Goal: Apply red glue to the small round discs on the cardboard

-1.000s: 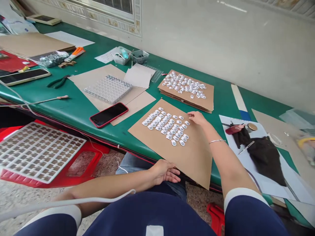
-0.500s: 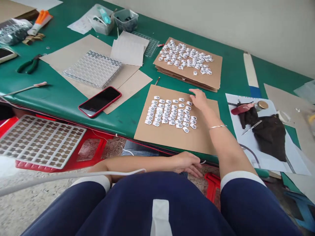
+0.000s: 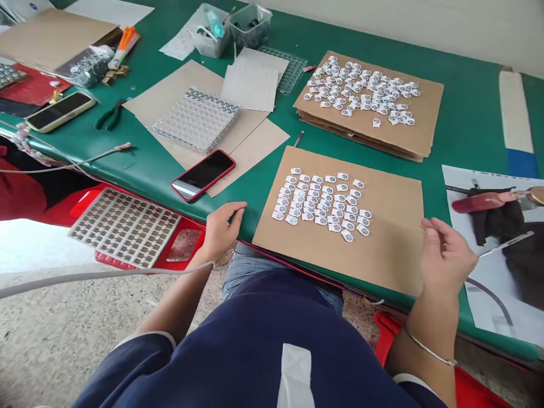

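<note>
My left hand (image 3: 223, 229) hovers at the table's front edge, below the red-cased phone (image 3: 204, 174). Its fingers are loosely bent, thumb and forefinger slightly apart, with nothing visible between them. Over the right edge of a cardboard sheet (image 3: 382, 260) is my right hand (image 3: 446, 255), fingers curled in; whatever they may hold is hidden. Small white tags with round dark prints (image 3: 327, 198) lie in rows on this sheet. Behind it, many more such tags (image 3: 357, 85) are scattered over a stack of cardboard (image 3: 425, 124).
Farther left are a clear blister tray (image 3: 191, 122), green-handled pliers (image 3: 110, 116) and another phone (image 3: 62, 111). Plastic tubs (image 3: 250, 28) stand at the back. Beside my right hand, a thin metal tool (image 3: 508, 243) and dark cloth (image 3: 527, 266) lie on white paper. A slotted tray (image 3: 123, 226) rests on a red stool.
My right hand has drawn back from the tag rows to the sheet's right edge. My left hand has moved from my lap leftward to the table edge. The view has shifted left.
</note>
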Demonstrator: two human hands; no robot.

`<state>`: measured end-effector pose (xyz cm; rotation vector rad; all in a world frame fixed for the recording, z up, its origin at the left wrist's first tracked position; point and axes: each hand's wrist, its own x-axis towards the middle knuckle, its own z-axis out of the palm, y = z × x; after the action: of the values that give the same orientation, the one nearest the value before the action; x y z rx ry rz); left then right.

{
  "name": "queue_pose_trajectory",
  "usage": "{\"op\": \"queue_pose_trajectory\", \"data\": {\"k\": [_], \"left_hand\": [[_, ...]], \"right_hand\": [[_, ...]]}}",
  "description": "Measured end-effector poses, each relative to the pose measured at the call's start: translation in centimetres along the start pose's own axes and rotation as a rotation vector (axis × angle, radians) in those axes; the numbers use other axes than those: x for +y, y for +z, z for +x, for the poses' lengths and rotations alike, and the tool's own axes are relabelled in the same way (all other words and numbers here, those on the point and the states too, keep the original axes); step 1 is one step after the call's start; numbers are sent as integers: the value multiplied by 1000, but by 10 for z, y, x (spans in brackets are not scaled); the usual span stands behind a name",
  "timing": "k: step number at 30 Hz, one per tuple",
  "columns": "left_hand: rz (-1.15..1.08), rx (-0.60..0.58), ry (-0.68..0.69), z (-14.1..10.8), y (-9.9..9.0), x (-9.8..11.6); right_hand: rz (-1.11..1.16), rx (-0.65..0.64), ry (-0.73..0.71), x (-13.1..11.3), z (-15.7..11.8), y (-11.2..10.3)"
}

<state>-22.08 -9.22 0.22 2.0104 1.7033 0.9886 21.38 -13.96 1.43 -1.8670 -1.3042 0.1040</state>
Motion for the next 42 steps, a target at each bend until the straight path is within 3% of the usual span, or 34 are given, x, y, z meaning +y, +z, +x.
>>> {"op": "queue_pose_trajectory", "data": {"k": [2,5,10,14,20,28,37,40,42], "left_hand": [[46,-48,133,7,9,3],[136,-211,272,22,23,16],[328,-507,384,44,39,38],[370,-582,433,49,50,42],[324,-620,456,47,56,35],[262,-689,366,42,55,37],[272,-600,371,27,55,37],[249,-636,370,29,51,39],[206,-682,374,33,40,43]], "right_hand": [[-31,-18,-56,-14,-6,8],[-37,-93,-145,-42,-10,27],[-16,-428,-304,-94,-25,69],[-129,-695,-438,-126,-36,99],[-248,-849,-479,-153,-35,123],[-366,-910,-537,-152,-42,142],[-457,-689,-706,-106,-63,179],[-469,-716,-698,-113,-63,175],[-458,-757,-656,-123,-59,160]]}}
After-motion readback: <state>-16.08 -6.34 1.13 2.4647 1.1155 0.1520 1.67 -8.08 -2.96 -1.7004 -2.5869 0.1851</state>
